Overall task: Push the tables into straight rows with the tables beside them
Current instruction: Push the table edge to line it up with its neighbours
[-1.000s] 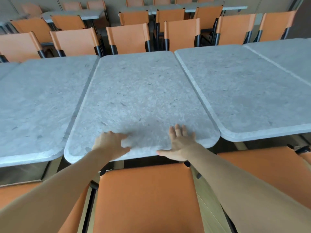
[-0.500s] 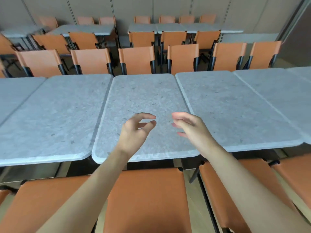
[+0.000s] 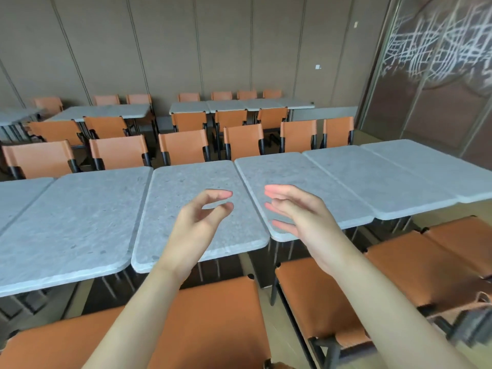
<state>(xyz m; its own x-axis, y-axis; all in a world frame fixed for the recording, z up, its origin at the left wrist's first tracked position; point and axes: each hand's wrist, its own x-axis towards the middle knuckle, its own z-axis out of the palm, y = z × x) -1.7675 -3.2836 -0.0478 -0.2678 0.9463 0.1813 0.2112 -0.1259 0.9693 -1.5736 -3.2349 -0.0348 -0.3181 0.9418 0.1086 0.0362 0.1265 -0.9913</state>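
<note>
Head view: your left hand (image 3: 198, 225) and right hand (image 3: 298, 213) are both raised off the middle table (image 3: 186, 198), fingers loosely curled, holding nothing. Its near edge sits out of line with the left table (image 3: 72, 222) and the right table (image 3: 300, 182), side edges close together. Orange chairs (image 3: 213, 323) crowd the near side, and more chairs (image 3: 183, 146) line the far edge.

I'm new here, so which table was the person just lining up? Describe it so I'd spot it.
Take the nearest row of grey stone-look tables. The middle table lies right under the raised left hand. Its near edge juts closer than that of the right neighbour.
</note>
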